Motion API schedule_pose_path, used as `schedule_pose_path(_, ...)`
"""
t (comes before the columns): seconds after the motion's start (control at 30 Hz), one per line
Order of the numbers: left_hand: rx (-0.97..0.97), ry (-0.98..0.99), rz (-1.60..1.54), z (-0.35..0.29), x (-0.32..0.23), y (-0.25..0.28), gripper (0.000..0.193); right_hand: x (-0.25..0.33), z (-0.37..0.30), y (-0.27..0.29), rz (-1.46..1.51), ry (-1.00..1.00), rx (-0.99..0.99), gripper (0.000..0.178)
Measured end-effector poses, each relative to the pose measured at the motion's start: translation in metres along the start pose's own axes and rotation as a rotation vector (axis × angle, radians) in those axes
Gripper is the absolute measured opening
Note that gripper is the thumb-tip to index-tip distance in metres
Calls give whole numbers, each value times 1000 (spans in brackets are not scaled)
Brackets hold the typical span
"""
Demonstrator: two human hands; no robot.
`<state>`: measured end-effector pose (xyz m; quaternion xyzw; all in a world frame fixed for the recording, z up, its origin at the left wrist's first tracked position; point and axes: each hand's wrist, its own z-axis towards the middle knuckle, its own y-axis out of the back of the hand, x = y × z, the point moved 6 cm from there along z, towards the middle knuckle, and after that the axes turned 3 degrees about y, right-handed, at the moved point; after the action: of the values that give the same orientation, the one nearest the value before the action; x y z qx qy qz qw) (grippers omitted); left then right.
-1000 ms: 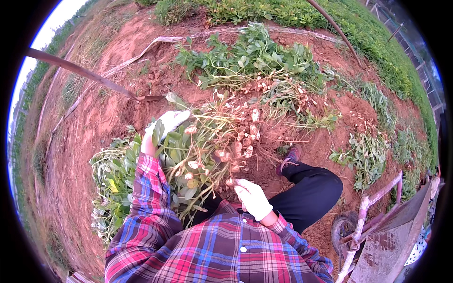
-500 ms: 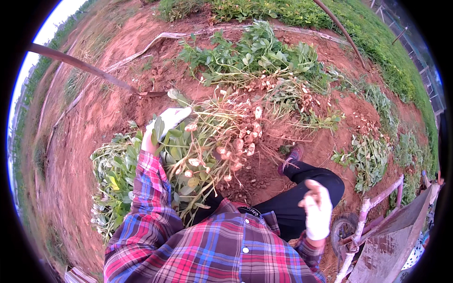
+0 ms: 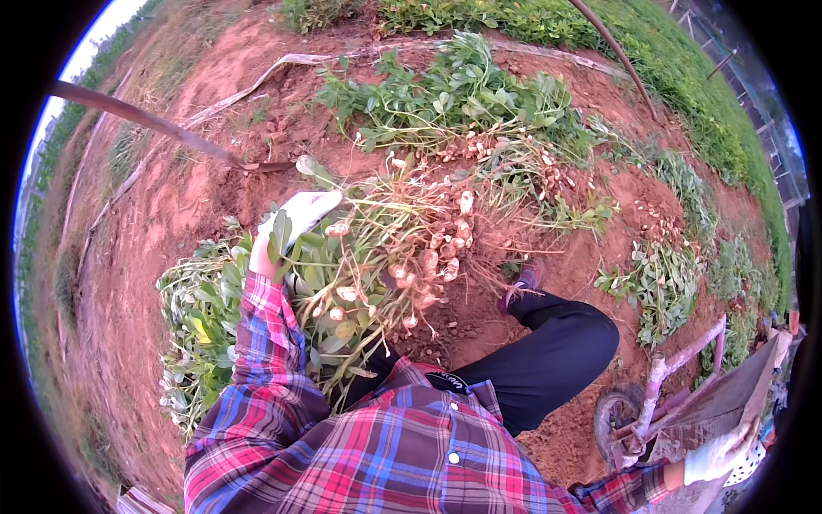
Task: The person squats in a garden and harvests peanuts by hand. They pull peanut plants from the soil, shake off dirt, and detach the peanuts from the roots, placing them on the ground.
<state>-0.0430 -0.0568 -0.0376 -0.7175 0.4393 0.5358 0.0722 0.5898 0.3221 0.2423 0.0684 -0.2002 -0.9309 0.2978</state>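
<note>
One cart (image 3: 719, 407) stood on our right; before us the peanut plant (image 3: 377, 233) looked light and limp, best held by its stems (image 3: 368, 204), where our left hand (image 3: 304, 216) gripped. Our right hand (image 3: 716, 457) sat at the cart's edge, grip unclear. Pods (image 3: 450, 270) seemed easily snapped.

1. Your uprooted peanut plants (image 3: 366, 272) hang in a loose bunch from your left hand (image 3: 306, 212); green leaves bunch leftward, thin roots splay rightward over red soil;
2. Your peanut pods (image 3: 429, 260) dangle attached, pale and soil-stained; most cluster right of the stems
</note>
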Motion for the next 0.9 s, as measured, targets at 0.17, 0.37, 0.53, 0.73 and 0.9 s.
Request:
schedule_pose_path(0.17,-4,-8,51,-8,-18,-5,49,292,-92,-111,1133,-120,754,17)
schedule_pose_path(0.37,14,-18,36,-4,-16,-8,47,405,-174,-161,1127,-122,904,41)
schedule_pose_path(0.53,28,-30,42,1,-7,-4,46,414,-197,-177,1031,-123,983,43)
schedule_pose_path(0.73,44,-3,37,-2,-7,-5,46,407,-189,-185,1238,-146,1112,24)
schedule_pose_path(0.9,29,30,97,0,-12,-6,44,391,-191,-194,1706,-661,1536,21)
